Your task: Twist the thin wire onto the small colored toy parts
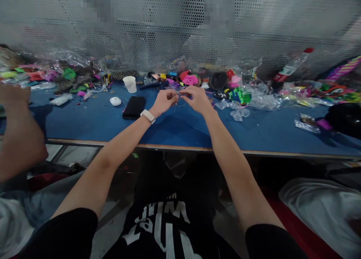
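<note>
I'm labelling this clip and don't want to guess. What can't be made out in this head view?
- The small piece pinched between left hand and right hand: too small, covered by fingertips.
- Thin wire below the hands: its ends are too fine to trace.
- Bottle: label too blurred to read.
- Neighbour's arm: cut off by the left edge.
- Behind the mesh panel: pixelated patches.

Short black sleeves end high on both bare arms, a white wristband (148, 116) sits just behind the left hand (164, 102), and the black shirt carries white lettering, seemingly upside down.
</note>
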{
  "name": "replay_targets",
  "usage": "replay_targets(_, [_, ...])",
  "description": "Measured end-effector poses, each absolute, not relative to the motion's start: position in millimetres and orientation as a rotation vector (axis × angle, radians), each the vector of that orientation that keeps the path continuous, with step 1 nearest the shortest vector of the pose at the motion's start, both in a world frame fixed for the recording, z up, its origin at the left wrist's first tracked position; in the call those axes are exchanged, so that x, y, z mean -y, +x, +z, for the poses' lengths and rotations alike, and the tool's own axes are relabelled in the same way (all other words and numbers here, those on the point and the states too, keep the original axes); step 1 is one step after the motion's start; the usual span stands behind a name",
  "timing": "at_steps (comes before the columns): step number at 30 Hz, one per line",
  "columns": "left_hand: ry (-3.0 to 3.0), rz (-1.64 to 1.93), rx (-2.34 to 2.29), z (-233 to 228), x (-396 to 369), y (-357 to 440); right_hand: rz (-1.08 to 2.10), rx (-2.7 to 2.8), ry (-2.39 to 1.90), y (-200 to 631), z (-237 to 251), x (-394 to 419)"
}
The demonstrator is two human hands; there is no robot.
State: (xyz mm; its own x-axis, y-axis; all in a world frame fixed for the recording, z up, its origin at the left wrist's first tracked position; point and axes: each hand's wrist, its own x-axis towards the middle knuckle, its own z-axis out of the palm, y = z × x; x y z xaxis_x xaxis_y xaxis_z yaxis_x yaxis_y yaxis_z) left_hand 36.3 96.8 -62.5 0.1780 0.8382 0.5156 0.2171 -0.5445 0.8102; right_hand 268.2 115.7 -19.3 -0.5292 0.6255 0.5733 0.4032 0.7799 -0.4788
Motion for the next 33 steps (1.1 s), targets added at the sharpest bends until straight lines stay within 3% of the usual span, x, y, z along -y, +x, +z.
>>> replay_targets(14, [2.061,1.409,-1.098,-55.1,-86.3,35.4,0.297,2.107,-0.801,258.2,-26.5,-115.2])
replay_targets(20, [2.224,1.409,-1.28,-50.9,-82.6,36.4,0.586,1.883,-0.83,247.1,-27.2,-111.4])
replay_targets(28, [2.408,1.342,-1.303,-50.6,-80.5,35.7,1.289,1.615,-0.941,239.5,-33.8,-118.0])
replay_targets(30, [2.341,1.364,-1.28,-52.2,-82.6,35.7,1.278,1.623,-0.944,239.8,-33.1,-115.5])
replay_targets(33, [2.156,1.408,-1.195,-55.0,-87.7,35.2,1.017,1.729,-0.916,240.7,-28.8,-108.4])
